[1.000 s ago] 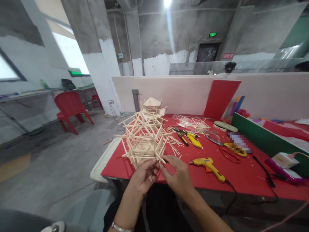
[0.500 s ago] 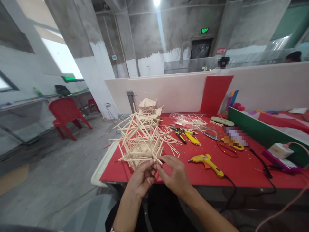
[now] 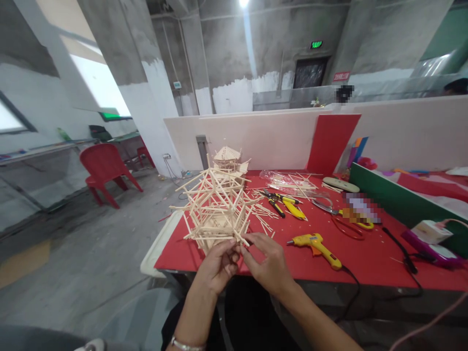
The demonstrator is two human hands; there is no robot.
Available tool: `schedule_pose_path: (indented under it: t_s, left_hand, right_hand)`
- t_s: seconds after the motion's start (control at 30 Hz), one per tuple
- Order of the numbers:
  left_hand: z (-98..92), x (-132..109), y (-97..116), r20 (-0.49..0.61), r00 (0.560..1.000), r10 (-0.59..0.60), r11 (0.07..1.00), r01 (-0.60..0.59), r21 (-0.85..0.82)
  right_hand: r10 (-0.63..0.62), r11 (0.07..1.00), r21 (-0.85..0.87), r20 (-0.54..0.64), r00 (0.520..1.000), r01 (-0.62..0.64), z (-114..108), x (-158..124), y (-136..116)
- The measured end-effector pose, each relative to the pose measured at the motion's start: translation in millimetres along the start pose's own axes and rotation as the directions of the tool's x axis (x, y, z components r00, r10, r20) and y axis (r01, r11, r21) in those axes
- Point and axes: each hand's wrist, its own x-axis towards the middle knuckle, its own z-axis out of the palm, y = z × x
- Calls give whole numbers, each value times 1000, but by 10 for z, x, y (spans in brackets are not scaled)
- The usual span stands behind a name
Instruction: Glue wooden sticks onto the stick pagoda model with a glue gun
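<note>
On the red tabletop stands an open pagoda-like frame of thin wooden sticks (image 3: 215, 207), directly in front of me. At its near right corner my left hand (image 3: 218, 267) is closed, thumb and fingertips pinching a wooden stick. My right hand (image 3: 268, 261) meets it from the right, its thumb and index finger closed on a wooden stick (image 3: 242, 240) that juts from that corner. Fingers cover the exact contact points. A yellow glue gun (image 3: 316, 247) lies to the right of my right hand, nozzle toward the frame.
Behind the frame is a second stick model with a roof (image 3: 227, 155). Loose sticks (image 3: 266, 212), cutting pliers (image 3: 276, 204), a yellow-handled tool (image 3: 295, 210) and scissors (image 3: 329, 208) lie to its right. A green board (image 3: 402, 195) and purple power strip (image 3: 435, 248) stand farther right.
The whole view has shifted slightly, so things appear a little farther right. Both hands stay at the same corner of the frame, with hardly any change in grip.
</note>
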Motion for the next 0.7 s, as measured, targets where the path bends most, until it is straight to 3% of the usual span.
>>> schedule_pose_path:
  t_s: [0.7]
  left_hand:
    - [49,-55,12,-21,1000,-4,1000,5,14]
  right_hand:
    - [-26,1000,-11,-11,1000,26,-11,5,-15]
